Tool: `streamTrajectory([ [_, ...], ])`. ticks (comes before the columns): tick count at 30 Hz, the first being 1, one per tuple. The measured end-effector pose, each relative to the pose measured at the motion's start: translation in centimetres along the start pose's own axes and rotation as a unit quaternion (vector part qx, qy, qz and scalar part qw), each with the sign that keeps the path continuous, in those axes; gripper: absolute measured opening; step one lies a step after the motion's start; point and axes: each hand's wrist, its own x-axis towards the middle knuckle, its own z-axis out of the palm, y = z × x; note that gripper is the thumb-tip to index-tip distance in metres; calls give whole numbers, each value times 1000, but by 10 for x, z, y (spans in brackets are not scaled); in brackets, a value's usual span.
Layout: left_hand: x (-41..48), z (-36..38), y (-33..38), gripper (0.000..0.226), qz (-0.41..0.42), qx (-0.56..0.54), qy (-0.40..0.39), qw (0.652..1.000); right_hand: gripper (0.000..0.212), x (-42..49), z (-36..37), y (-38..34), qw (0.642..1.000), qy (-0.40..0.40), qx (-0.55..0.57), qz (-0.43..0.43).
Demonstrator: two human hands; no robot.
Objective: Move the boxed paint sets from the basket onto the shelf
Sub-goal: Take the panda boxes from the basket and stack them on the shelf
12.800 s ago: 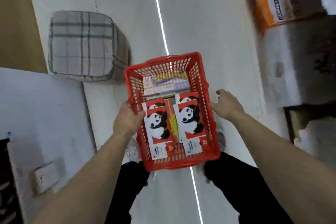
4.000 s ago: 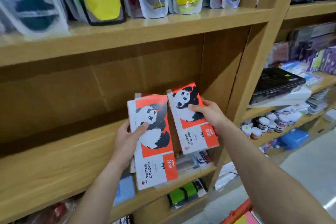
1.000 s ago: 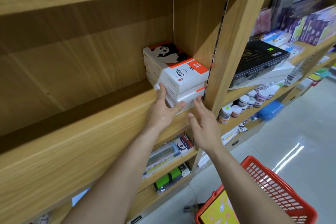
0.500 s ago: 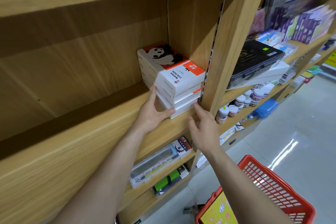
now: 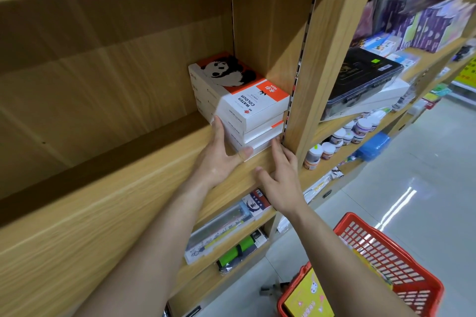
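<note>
A stack of panda-printed "Water Colour" paint set boxes (image 5: 244,95) lies flat on the wooden shelf (image 5: 144,177), pushed against the right-hand upright. My left hand (image 5: 219,154) rests flat on the shelf with fingers spread, touching the left and front sides of the stack's bottom boxes. My right hand (image 5: 280,177) is open, fingertips touching the stack's front right corner by the upright. The red basket (image 5: 394,262) stands on the floor at lower right, with a yellow box (image 5: 306,298) in it.
The wooden upright (image 5: 322,59) with a metal slotted strip bounds the bay on the right. The neighbouring bay holds a black case (image 5: 360,77), small paint jars (image 5: 342,136) and purple boxes. Lower shelves hold packaged brushes and pens. Glossy floor lies to the right.
The stack has slid slightly further right and back against the upright. Both hands stay at its front edge, the left one shifted a little along the side.
</note>
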Motion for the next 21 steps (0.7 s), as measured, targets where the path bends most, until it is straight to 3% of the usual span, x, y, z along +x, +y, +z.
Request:
streamTrajectory([
  [2,1,-1,3,124,5,8,-1,1000,90,0,-1,-2,1000,8,20,9],
  [8,4,-2,3,157,7,23,-13,1000,100,2,11,-9,999,-12,44,23],
  [13,12,-6,2,163,-21,34,-3,999,101,2,8,-7,998,-20,44,34],
  [18,10,-13,-1,148,-23,38,3,999,92,2,-10,-7,998,-53,4,22],
  [21,-5,-19,-2,128,-35,66,0,997,85,-1,-25,-10,998,-56,-28,11],
])
